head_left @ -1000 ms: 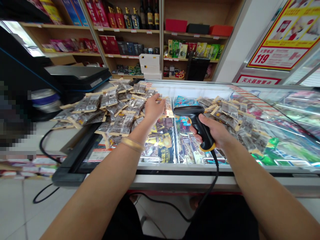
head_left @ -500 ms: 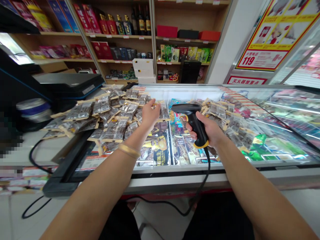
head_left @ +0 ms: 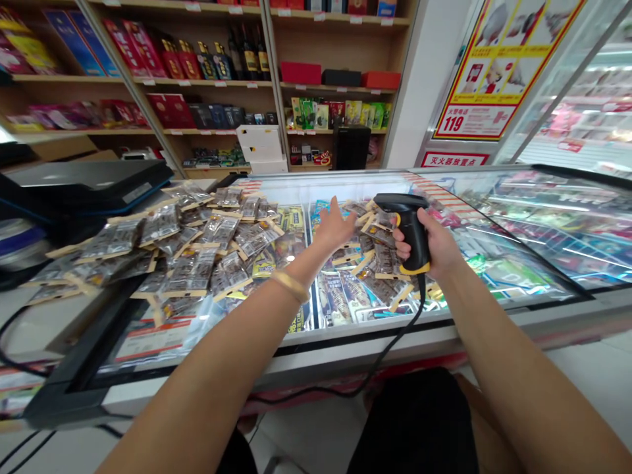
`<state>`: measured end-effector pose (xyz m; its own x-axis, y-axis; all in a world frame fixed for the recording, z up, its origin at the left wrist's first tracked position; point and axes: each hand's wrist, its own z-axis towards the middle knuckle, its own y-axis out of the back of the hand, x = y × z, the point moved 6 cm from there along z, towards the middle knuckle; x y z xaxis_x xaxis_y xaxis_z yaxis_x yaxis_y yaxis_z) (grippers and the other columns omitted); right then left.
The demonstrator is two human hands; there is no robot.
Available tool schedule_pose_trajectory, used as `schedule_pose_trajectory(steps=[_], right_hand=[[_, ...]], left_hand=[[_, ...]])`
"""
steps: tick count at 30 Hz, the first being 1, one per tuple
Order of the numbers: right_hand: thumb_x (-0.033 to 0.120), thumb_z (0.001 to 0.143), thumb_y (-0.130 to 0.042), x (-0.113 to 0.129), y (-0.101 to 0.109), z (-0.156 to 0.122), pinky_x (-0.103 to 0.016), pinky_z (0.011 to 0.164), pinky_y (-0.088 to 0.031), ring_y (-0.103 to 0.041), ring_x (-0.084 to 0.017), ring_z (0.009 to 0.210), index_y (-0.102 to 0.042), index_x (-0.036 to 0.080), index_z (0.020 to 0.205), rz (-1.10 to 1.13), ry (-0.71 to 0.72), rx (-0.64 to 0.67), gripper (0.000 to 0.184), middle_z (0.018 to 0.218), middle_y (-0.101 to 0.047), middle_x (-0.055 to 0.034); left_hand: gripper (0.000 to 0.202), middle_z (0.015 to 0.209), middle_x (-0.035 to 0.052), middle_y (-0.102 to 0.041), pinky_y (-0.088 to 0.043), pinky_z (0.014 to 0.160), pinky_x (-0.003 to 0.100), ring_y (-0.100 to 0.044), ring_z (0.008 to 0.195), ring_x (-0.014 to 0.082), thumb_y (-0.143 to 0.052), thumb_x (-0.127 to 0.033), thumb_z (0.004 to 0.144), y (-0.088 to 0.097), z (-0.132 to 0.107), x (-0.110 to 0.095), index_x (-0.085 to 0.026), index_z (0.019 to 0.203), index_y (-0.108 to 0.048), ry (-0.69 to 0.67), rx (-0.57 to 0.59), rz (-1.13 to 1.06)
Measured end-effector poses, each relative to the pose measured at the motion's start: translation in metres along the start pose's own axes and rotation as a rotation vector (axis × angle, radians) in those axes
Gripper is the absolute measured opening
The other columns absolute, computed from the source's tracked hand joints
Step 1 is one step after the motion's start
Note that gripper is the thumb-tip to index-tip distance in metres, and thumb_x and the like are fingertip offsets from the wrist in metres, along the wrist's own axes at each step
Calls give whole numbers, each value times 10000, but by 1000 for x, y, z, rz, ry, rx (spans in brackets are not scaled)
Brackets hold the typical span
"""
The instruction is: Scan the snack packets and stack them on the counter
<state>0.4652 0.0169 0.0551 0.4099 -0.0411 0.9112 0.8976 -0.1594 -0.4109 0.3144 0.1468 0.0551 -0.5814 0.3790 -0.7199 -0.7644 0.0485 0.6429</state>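
Observation:
My right hand point(head_left: 440, 240) is wrapped round the grip of a black and yellow handheld barcode scanner point(head_left: 415, 230), whose head points left. A black cable hangs from its base. My left hand point(head_left: 336, 225), with a gold-coloured bangle at the wrist, reaches over the glass lid beside the right-hand pile. Its visible fingers are apart and nothing shows in them. That pile of small clear snack packets point(head_left: 388, 263) lies under and to the left of the scanner. A larger heap of similar packets point(head_left: 190, 266) spreads to the left of my left forearm.
The packets lie on a glass-topped chest freezer point(head_left: 345, 342), with colourful packs under the glass. Behind it stand shelves point(head_left: 207, 84) of bottles and boxes. A dark flat-topped device point(head_left: 93, 181) is at left. The scanner cable point(head_left: 380, 362) drapes over the front edge.
My left hand has moved right, from the left heap to the right pile. The scanner has shifted right in my right hand. The view has turned right, and more right-pile packets show.

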Motion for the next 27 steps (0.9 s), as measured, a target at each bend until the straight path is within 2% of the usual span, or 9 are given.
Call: schedule_pose_trajectory(steps=[2, 4, 7, 10, 14, 17, 21, 25, 27], right_hand=[[594, 850, -674, -3, 4, 1, -229, 427, -385, -429, -101, 473, -612, 190, 909, 5, -5, -15, 412, 658, -539, 13], [590, 853, -673, -6, 7, 2, -234, 431, -385, -425, -105, 480, -603, 196, 896, 15, -2, -26, 402, 661, -536, 14], [583, 853, -678, -8, 7, 4, -229, 434, -385, -428, -105, 487, -611, 192, 918, 38, 2, -33, 402, 665, -541, 13], [586, 856, -671, -7, 7, 4, -225, 432, -384, -424, -103, 483, -631, 183, 950, 51, -8, -34, 416, 658, -543, 11], [608, 860, -655, -1, 3, -1, -231, 431, -379, -423, -103, 479, -642, 189, 964, 17, 10, -7, 432, 666, -547, 7], [617, 875, -632, 5, -5, -6, -244, 428, -380, -423, -110, 476, -646, 200, 964, -44, 31, 7, 427, 674, -542, 2], [609, 889, -618, 8, -33, -6, -250, 430, -391, -436, -114, 476, -645, 205, 960, -81, 41, 67, 411, 679, -549, 0], [608, 899, -613, -8, -80, 6, -232, 427, -401, -455, -102, 468, -628, 195, 930, -71, -34, 156, 414, 673, -561, 3], [623, 909, -597, -21, -105, 16, -227, 418, -402, -461, -100, 461, -608, 197, 902, -74, -83, 200, 426, 667, -564, 5]], left_hand=[[643, 1588, 227, -453, -380, 1164, 570, -462, 1460, 386, -463, -464, 992, -9, -12, -2, -206, 1578, -402, 12, 97, 176], [607, 1614, 221, -411, -350, 1183, 583, -430, 1483, 391, -393, -462, 1015, -13, -23, -2, -229, 1575, -416, -6, 144, 281], [605, 1600, 220, -424, -354, 1188, 563, -425, 1490, 376, -362, -457, 1025, -14, -30, -2, -233, 1585, -402, -23, 145, 337], [632, 1623, 224, -389, -310, 1210, 583, -354, 1531, 378, -371, -482, 1023, -14, -30, -3, -231, 1603, -364, -2, 144, 327], [634, 1652, 230, -327, -266, 1238, 560, -301, 1556, 369, -401, -469, 1019, -3, -30, -2, -204, 1594, -376, -3, 109, 288], [608, 1619, 237, -367, -320, 1225, 493, -360, 1526, 336, -439, -410, 1007, 18, -29, 3, -159, 1561, -420, -72, 66, 228], [576, 1517, 199, -502, -371, 1197, 450, -476, 1426, 300, -523, -340, 956, 68, -25, 25, -152, 1500, -494, -171, -37, 223], [552, 1435, 188, -592, -385, 1177, 460, -526, 1364, 318, -568, -322, 918, 125, -18, 68, -151, 1443, -556, -90, -156, 346], [518, 1375, 174, -644, -421, 1132, 478, -570, 1306, 336, -589, -343, 905, 144, -18, 90, -176, 1395, -598, -14, -174, 406]])
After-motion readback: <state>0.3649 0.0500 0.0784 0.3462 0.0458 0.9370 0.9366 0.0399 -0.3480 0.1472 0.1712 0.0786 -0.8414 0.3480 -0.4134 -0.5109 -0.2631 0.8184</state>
